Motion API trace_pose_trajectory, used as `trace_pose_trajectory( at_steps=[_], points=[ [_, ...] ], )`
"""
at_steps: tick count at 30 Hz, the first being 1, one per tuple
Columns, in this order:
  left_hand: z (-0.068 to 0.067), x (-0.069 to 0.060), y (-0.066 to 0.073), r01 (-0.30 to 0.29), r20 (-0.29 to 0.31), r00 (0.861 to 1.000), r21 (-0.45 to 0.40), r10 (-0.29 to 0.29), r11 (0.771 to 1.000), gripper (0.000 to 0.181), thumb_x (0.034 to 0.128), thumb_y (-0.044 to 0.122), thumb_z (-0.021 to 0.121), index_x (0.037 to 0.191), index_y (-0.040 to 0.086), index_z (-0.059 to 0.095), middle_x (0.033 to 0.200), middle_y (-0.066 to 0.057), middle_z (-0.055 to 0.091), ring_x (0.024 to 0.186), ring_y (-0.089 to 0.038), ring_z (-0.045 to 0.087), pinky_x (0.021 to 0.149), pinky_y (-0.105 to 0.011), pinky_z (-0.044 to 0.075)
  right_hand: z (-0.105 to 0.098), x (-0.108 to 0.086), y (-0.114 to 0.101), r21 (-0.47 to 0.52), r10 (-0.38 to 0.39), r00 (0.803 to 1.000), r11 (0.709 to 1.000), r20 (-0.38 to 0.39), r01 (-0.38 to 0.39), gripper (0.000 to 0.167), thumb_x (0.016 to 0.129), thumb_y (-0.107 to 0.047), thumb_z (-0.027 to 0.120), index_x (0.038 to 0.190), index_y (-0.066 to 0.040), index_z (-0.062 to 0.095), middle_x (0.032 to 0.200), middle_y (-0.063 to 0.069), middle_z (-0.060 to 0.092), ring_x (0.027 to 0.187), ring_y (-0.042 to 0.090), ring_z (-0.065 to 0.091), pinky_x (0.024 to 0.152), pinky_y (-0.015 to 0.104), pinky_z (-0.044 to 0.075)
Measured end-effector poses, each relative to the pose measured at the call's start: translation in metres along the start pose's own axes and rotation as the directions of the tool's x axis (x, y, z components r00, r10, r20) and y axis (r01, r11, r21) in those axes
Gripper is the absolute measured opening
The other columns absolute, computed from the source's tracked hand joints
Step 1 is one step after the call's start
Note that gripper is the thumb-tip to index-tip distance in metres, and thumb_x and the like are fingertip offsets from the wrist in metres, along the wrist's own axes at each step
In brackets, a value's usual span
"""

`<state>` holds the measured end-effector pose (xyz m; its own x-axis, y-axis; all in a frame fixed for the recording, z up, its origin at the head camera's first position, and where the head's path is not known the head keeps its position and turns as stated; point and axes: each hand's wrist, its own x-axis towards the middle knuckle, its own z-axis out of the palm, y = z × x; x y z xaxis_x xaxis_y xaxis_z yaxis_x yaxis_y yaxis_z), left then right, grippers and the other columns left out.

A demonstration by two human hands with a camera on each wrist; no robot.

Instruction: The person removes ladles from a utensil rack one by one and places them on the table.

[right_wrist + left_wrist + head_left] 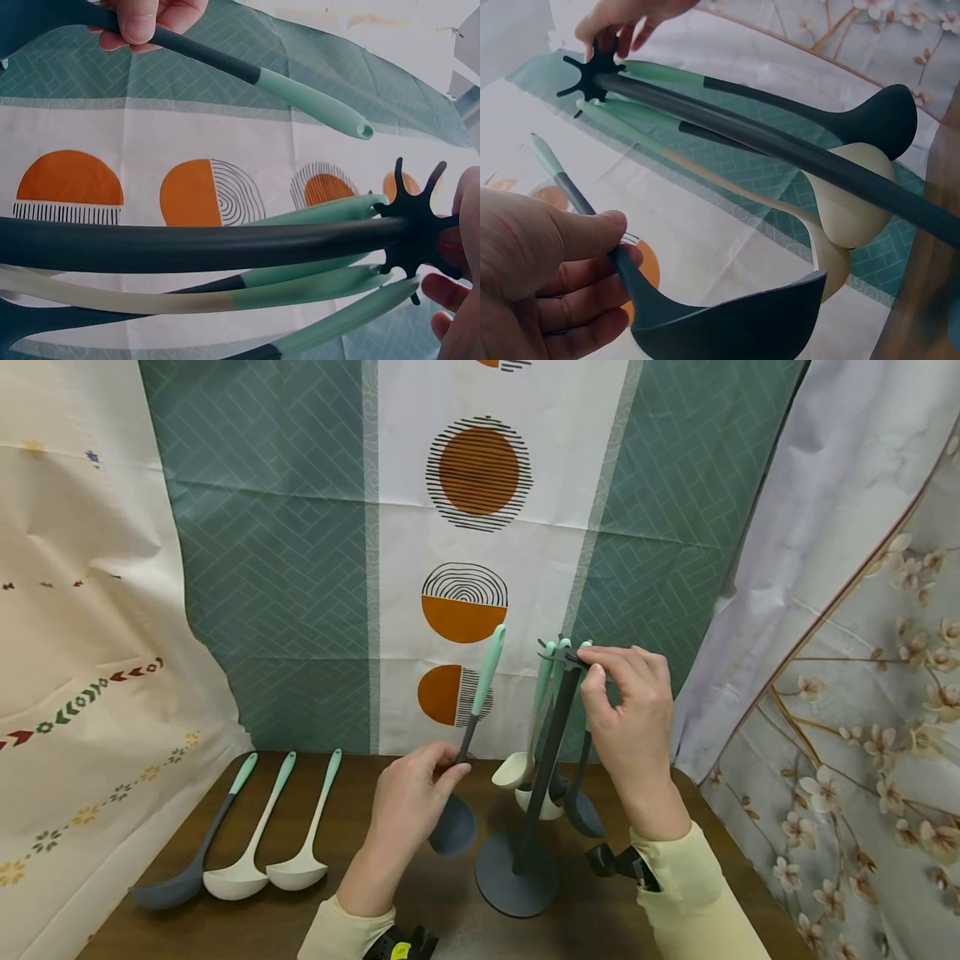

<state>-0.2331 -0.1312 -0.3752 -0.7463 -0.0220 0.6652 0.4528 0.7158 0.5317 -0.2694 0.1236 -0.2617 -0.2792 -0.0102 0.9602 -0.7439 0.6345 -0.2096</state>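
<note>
My left hand (408, 802) pinches a dark grey ladle (454, 825) low on its handle. The bowl hangs down and the mint grip (489, 668) points up. In the left wrist view, thumb and fingers hold this ladle (727, 330) just above its bowl. To the right stands a dark utensil stand (550, 752), whose hooked top my right hand (633, 710) grips with thumb and fingers. Several ladles hang from the hooks, including a cream ladle (513, 771) and a dark ladle (585, 816). The held ladle is apart from the hooked top (416, 217).
On the left of the brown table (600, 910) lie a dark ladle (168, 892) and two cream ladles, the outer (236, 881) and the inner (297, 871). The stand's round base (517, 889) rests on the wood. Patterned cloth (285, 568) hangs behind.
</note>
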Motion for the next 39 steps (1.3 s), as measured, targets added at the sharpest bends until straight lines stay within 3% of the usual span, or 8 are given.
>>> trace_pose_trajectory(
  at_steps=[12,28,39],
  points=[
    [-0.012,-0.005,-0.007,0.000,0.021,1.000,0.041,-0.001,0.999,0.017,0.0935,0.015,0.090,0.108,0.011,0.082,0.094,0.002,0.080,0.079,-0.019,0.073,0.069,-0.040,0.057,0.000,-0.002,-0.004,-0.059,0.012,1.000,0.998,-0.007,-0.012,0.034,0.106,-0.013,0.053,0.116,-0.006,0.085,0.111,0.011,0.081,0.118,0.038,0.064,0.116,0.049,0.044],
    [-0.025,-0.009,-0.013,-0.006,0.024,1.000,0.089,0.004,0.996,0.011,0.0954,0.012,0.088,0.101,0.012,0.079,0.088,0.002,0.077,0.068,-0.014,0.061,0.061,-0.036,0.047,0.001,-0.002,-0.009,-0.060,0.008,1.000,0.998,-0.028,-0.010,0.031,0.108,-0.013,0.056,0.117,-0.005,0.085,0.114,0.012,0.082,0.118,0.033,0.072,0.124,0.047,0.039],
    [-0.026,-0.012,-0.023,-0.014,0.034,0.999,0.108,0.010,0.994,0.010,0.0967,0.007,0.086,0.104,0.009,0.080,0.090,-0.002,0.077,0.071,-0.018,0.065,0.064,-0.040,0.054,0.001,0.000,-0.006,-0.052,0.009,1.000,0.999,-0.029,-0.010,0.032,0.108,-0.012,0.055,0.117,-0.004,0.085,0.116,0.013,0.082,0.115,0.034,0.074,0.120,0.047,0.045]
  ],
)
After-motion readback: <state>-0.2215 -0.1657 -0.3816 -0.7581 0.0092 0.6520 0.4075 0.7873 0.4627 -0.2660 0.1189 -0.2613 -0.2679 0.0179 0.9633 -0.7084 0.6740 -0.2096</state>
